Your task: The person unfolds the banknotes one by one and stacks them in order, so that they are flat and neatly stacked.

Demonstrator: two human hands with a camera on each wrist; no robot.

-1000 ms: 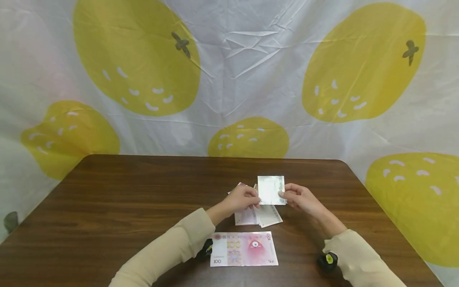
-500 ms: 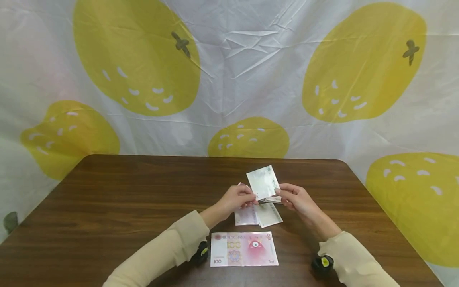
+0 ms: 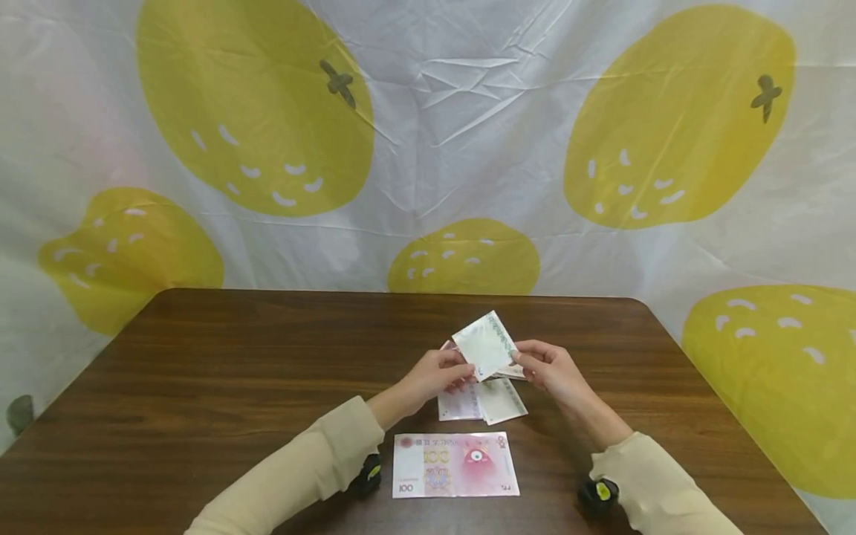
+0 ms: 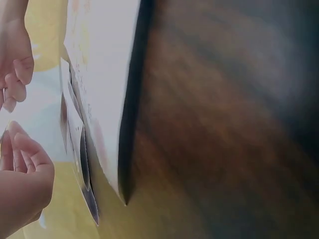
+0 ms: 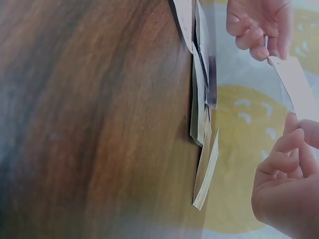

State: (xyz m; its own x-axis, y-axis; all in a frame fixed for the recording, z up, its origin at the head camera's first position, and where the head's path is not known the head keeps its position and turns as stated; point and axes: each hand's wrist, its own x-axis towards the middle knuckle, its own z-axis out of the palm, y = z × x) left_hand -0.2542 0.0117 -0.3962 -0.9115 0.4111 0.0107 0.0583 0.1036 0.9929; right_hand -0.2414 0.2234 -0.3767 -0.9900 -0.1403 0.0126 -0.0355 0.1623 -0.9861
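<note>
A folded, pale greenish banknote (image 3: 484, 343) is held up, tilted with one corner down, over the table's middle. My left hand (image 3: 431, 377) pinches its lower left edge between thumb and fingers. At its right corner, the thumb and fingers of my right hand (image 3: 553, 371) pinch it too. The right wrist view shows the folded note (image 5: 298, 82) stretching between both hands. Beneath lie several other notes, among them a pale purple one (image 3: 458, 405) and a whitish-green one (image 3: 504, 403); the hands and the held note partly hide them.
Nearer the person, a pink 100 note (image 3: 456, 464) with a one-eyed cartoon figure lies flat, its crease visible. All of it rests on a dark wood-grain table (image 3: 267, 357). A white cloth with yellow fruit prints (image 3: 461, 256) hangs behind the table.
The held banknote has turned from square-on to a tilted, diamond-like position and shifted slightly left. The left hand has drawn back a little. The notes on the table have stayed put.
</note>
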